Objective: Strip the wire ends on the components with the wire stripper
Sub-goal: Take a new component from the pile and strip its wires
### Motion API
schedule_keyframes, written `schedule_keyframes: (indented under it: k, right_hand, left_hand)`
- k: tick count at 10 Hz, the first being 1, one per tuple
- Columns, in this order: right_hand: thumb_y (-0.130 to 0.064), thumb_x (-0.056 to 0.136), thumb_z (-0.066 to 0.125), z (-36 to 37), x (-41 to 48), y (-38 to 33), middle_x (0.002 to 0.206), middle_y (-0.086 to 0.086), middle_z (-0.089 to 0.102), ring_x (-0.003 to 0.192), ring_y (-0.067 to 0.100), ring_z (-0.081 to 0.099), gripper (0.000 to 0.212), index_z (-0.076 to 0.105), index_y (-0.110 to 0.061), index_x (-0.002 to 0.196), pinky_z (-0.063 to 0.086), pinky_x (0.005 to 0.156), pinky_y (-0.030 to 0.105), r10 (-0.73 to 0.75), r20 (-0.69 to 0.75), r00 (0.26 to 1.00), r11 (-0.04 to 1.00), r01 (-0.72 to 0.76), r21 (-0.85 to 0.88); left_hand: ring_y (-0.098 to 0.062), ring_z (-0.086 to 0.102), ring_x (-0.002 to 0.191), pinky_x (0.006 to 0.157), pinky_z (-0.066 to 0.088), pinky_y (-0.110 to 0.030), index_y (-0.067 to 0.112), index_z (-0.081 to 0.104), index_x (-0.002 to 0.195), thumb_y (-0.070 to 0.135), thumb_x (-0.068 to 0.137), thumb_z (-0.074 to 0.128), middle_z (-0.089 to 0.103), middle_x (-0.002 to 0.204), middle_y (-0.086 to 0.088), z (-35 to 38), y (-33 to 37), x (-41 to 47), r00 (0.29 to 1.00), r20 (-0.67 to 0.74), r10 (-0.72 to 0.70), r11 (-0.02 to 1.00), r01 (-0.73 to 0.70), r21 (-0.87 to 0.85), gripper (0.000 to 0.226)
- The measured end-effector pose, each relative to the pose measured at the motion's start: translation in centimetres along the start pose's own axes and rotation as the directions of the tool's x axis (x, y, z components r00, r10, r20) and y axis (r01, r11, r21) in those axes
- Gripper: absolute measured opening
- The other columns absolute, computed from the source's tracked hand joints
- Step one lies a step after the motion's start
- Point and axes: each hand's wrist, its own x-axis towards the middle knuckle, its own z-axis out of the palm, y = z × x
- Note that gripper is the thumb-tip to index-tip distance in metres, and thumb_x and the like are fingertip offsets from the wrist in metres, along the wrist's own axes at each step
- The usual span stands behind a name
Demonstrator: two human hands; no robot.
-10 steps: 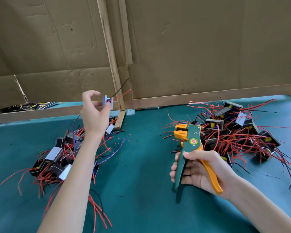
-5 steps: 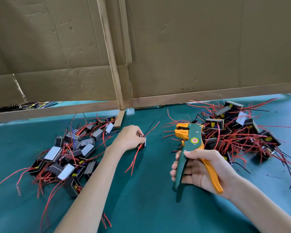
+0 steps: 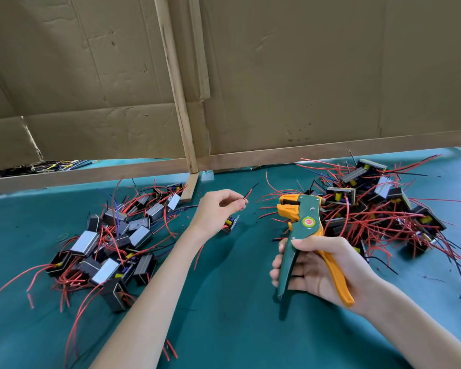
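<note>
Lifted since half a second before, the left hand [image 3: 218, 209] pinched a red wire [image 3: 248, 193], its free end slanting right toward the nearby wire stripper [image 3: 302, 222], gripped in the right hand [image 3: 322, 270].

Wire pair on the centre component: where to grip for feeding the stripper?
Pinch the wire pair just behind its tips, from the left, as the left hand does: the free ends point right toward the wire stripper head.

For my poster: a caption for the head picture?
Left hand pinches a wire near the stripper held in the right hand.
</note>
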Motion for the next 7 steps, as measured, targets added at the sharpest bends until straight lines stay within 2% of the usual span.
schedule_keyframes:
  k: [1,2,3,5,6,7]
  right_hand:
    - [-0.013,0.065,0.067,-0.1,0.1,0.0,0.086,0.028,0.065,0.079,0.043,0.068,0.024,0.070,0.002,0.083,0.057,0.075,0.050,-0.001,-0.003,1.000,1.000,0.001,-0.003]
    - [-0.013,0.068,0.066,0.0,0.0,0.0,0.087,0.028,0.065,0.080,0.042,0.068,0.022,0.071,0.002,0.083,0.057,0.075,0.050,-0.003,0.005,1.000,1.000,0.003,-0.003]
    - [-0.013,0.068,0.066,0.0,0.0,0.0,0.087,0.028,0.065,0.079,0.043,0.067,0.022,0.071,0.002,0.083,0.057,0.076,0.050,-0.005,0.008,1.000,1.000,0.005,-0.006]
    - [-0.015,0.070,0.064,0.2,0.1,0.1,0.085,0.028,0.064,0.079,0.043,0.067,0.021,0.070,0.001,0.082,0.057,0.075,0.049,-0.008,0.026,1.000,0.999,0.009,-0.039]
    - [-0.015,0.071,0.063,0.2,0.0,0.1,0.086,0.028,0.065,0.080,0.042,0.067,0.020,0.070,0.000,0.082,0.057,0.076,0.049,-0.012,0.045,0.999,0.998,0.015,-0.055]
    - [-0.015,0.073,0.062,0.2,-0.1,0.1,0.087,0.028,0.064,0.082,0.043,0.067,0.020,0.070,-0.001,0.084,0.056,0.078,0.050,-0.028,0.065,0.997,0.997,0.032,-0.067]
  left_hand:
    - [-0.014,0.070,0.080,0.085,0.054,-0.031,0.021,0.066,0.082,0.010,0.085,0.069,0.073,0.078,0.002,0.2,0.0,0.0,1.000,0.004,-0.007,0.999,0.007,-0.034,0.012]
    - [-0.016,0.070,0.076,0.082,0.054,-0.033,0.019,0.063,0.081,0.010,0.085,0.069,0.070,0.072,0.006,0.4,0.1,0.0,1.000,0.013,-0.014,0.999,0.014,-0.031,0.011]
    - [-0.013,0.069,0.069,0.077,0.053,-0.027,0.016,0.059,0.082,0.009,0.086,0.069,0.066,0.074,0.003,0.3,0.5,0.1,1.000,0.023,0.010,0.998,-0.009,-0.056,0.013]
    - [-0.010,0.066,0.065,0.077,0.053,-0.027,0.013,0.058,0.082,0.003,0.085,0.068,0.065,0.079,-0.002,-0.4,2.2,-0.1,0.998,0.052,0.045,0.990,-0.038,-0.137,0.015]
    - [-0.001,0.062,0.065,0.071,0.050,-0.015,0.014,0.064,0.084,-0.001,0.089,0.062,0.069,0.084,0.003,-0.9,3.0,-0.3,0.990,0.107,0.097,0.990,-0.085,-0.111,0.015]
    - [0.004,0.058,0.064,0.068,0.047,-0.010,0.017,0.070,0.089,0.004,0.092,0.059,0.070,0.083,0.012,-1.4,4.0,-0.6,0.982,0.128,0.137,0.990,-0.130,-0.063,0.017]
